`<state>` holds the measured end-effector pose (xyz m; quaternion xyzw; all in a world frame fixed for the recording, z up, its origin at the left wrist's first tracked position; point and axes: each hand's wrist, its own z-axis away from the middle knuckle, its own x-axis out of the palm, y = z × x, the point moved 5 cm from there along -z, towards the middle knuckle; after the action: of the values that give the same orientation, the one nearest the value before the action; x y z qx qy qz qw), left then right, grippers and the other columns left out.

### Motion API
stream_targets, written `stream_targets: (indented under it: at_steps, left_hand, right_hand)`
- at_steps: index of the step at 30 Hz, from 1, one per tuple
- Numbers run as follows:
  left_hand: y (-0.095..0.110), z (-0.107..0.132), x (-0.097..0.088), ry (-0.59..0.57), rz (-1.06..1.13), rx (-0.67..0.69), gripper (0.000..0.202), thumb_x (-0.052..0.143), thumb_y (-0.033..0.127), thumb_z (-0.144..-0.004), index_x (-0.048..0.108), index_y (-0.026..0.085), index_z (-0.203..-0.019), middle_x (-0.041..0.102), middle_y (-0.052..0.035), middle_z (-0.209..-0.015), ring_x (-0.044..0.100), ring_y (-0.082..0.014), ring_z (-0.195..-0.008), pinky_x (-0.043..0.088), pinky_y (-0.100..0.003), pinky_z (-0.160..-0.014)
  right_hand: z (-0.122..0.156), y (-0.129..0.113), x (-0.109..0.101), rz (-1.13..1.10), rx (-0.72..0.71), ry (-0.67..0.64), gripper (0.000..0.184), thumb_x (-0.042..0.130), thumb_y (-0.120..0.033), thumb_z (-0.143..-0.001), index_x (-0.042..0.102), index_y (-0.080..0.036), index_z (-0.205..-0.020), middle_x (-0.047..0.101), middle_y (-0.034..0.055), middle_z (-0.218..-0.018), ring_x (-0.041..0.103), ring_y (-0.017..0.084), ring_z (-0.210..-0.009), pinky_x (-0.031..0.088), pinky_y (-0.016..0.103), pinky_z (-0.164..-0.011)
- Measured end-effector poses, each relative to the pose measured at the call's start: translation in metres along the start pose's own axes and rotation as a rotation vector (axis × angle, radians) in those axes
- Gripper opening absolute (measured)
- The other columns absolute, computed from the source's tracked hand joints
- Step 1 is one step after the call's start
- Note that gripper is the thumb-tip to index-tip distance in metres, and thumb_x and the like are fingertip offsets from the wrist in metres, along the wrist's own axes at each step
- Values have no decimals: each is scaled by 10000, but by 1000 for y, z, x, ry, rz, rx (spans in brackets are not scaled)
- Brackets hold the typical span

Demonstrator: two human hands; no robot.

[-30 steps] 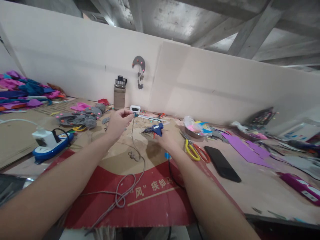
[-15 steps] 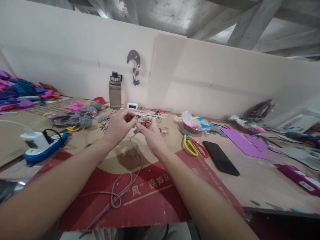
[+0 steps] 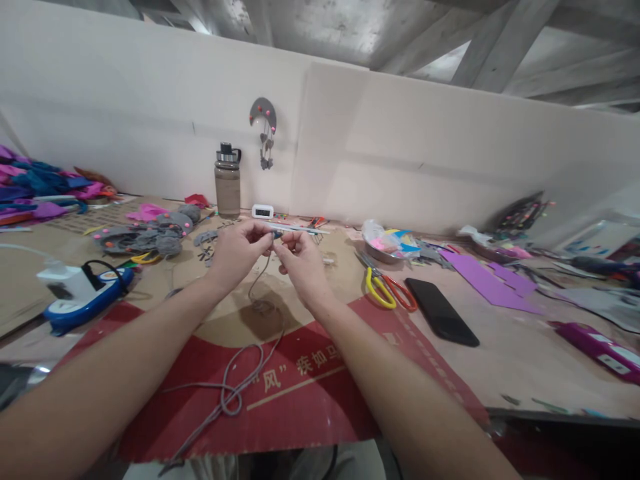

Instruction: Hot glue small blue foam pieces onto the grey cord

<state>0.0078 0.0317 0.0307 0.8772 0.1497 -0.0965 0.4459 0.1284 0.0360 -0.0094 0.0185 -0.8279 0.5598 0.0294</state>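
Two hands of ours meet above the cardboard (image 3: 310, 417). Our left hand (image 3: 240, 252) pinches a small dark piece (image 3: 277, 235) between thumb and fingertips; our right hand (image 3: 303, 264) has its fingers bunched beside it, their hold unclear to us. Grey cord (image 3: 231, 391) trails below, looped on the cardboard's red part.

The left forearm (image 3: 135, 360) and right forearm (image 3: 395, 373) are bare, like the left hand (image 3: 239, 255) and right hand (image 3: 304, 268); pale clothing (image 3: 361, 461) shows nearest.
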Motion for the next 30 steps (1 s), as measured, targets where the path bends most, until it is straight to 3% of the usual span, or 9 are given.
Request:
stream_targets:
  at_steps: [5, 8, 13, 19, 30]
  left_hand:
    - [-2, -1, -7, 93, -145, 93, 79, 639, 179, -656, 673, 200, -724, 601, -5, -652, 489, -117, -562, 346, -230, -549]
    - [1, -1, -6, 68, -216, 167, 106, 649, 153, -629, 680, 216, -709, 585, -7, -672, 474, -133, -618, 341, -235, -587]
    - [2, 0, -7, 101, -83, 64, 81, 654, 163, -626, 689, 219, -673, 608, -12, -650, 487, -149, -636, 335, -238, -579]
    - [2, -1, -6, 92, -18, 6, 52, 645, 203, -652, 691, 196, -675, 636, -12, -635, 501, -132, -588, 336, -230, -534]
    - [-9, -2, 0, 18, 99, -103, 94, 605, 242, -688, 639, 173, -633, 483, 32, -462, 373, -78, -430, 268, -224, -436]
  right_hand:
    - [2, -2, 3, -36, -47, 20, 325, 641, -337, -666, 421, -205, -865, 512, -20, -841, 523, 84, -720, 457, 242, -664]
    - [3, 0, 10, -189, 31, -46, 347, 636, -346, -666, 381, -219, -865, 508, -33, -828, 529, 76, -672, 476, 250, -638]
    - [1, -1, 9, -132, 15, -18, 208, 574, -330, -710, 426, -214, -800, 440, -56, -698, 408, 61, -547, 363, 179, -453]
    - [-2, 0, 0, 23, -57, 65, 119, 534, -302, -730, 496, -193, -760, 469, -44, -665, 408, 73, -561, 371, 207, -529]
    - [-2, -4, -6, 186, -32, 122, 176, 529, -351, -743, 506, -182, -701, 476, -40, -608, 422, 87, -548, 358, 222, -527]
